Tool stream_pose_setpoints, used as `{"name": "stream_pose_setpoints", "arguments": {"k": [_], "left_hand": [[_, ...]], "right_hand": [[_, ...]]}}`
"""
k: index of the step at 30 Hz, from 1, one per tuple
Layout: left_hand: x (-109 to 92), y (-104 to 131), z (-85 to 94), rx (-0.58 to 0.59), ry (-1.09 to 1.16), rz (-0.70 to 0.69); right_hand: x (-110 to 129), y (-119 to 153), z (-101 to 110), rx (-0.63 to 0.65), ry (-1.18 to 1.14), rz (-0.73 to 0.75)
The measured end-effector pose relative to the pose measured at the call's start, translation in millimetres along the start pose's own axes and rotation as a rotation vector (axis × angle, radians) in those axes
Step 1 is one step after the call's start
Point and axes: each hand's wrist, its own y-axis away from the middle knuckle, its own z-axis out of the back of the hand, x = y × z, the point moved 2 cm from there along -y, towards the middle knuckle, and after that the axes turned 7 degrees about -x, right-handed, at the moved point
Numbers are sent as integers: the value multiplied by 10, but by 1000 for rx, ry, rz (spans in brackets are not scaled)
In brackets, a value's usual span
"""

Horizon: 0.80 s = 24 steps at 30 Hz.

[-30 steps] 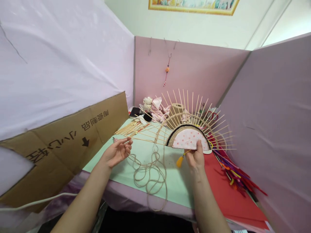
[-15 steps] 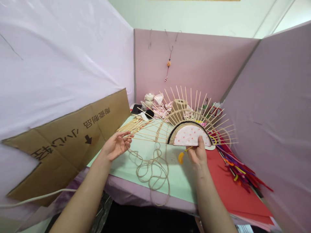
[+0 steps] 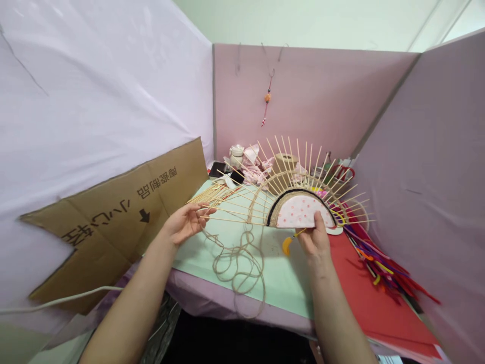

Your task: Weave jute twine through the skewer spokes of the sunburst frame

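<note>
My right hand (image 3: 313,240) grips a half-round fan frame (image 3: 303,210) by its straight lower edge, thumb on the front. White fabric with pink dots covers its middle, bordered by twine and a black band. Thin wooden sticks (image 3: 278,151) radiate from it, with a woven twine arc (image 3: 261,184) partway along. My left hand (image 3: 188,222) is palm up, its bent fingers closed around the tips of the lowest left sticks. Loose twine (image 3: 238,260) runs in loops from near those fingers toward the frame. A yellow tassel (image 3: 287,246) hangs below the frame beside my right hand.
Spare sticks (image 3: 215,194) lie on the green table cover (image 3: 282,283). A twine spool (image 3: 285,163), a jar (image 3: 236,155) and pink fabric (image 3: 254,169) stand behind. Coloured pipe cleaners (image 3: 382,268) and red sheets (image 3: 364,308) are right, a cardboard panel (image 3: 125,217) left.
The view has shifted slightly, so most of the scene sits a little further right. Both hands keep nearly the same positions on the fan frame and its sticks.
</note>
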Motion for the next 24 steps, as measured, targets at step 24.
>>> {"name": "stream_pose_setpoints", "arguments": {"k": [24], "left_hand": [[528, -351, 134, -285, -717, -450]], "right_hand": [[383, 25, -12, 32, 147, 208]]}}
